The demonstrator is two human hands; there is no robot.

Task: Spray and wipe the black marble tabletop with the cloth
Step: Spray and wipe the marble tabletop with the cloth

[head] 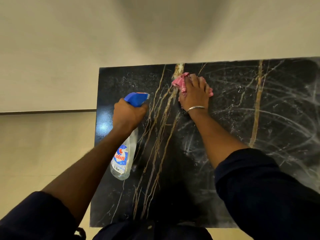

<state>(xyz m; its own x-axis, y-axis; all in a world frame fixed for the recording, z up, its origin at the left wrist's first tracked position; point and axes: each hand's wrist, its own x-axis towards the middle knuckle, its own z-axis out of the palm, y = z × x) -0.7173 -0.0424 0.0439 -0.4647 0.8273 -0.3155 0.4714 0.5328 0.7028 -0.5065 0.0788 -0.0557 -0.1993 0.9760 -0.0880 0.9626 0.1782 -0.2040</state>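
1. Your left hand [129, 116] has its fingers wrapped tight round the neck of the spray bottle [123, 160], held above the left part of the black marble desk [242, 118].
2. Your right hand [194, 94] presses the pink cloth [180, 82] onto the desk near its far edge, fingers laid fairly straight.
3. Streaky swirls cover the right side, so that part looks wiped. The left strip seems untouched, though the glare there leaves this uncertain.

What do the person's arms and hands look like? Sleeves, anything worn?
Dark navy long sleeves, the left sleeve and right sleeve both pushed up, forearms bare. The left hand and right hand have no gloves. A thin silver bangle circles the right wrist.
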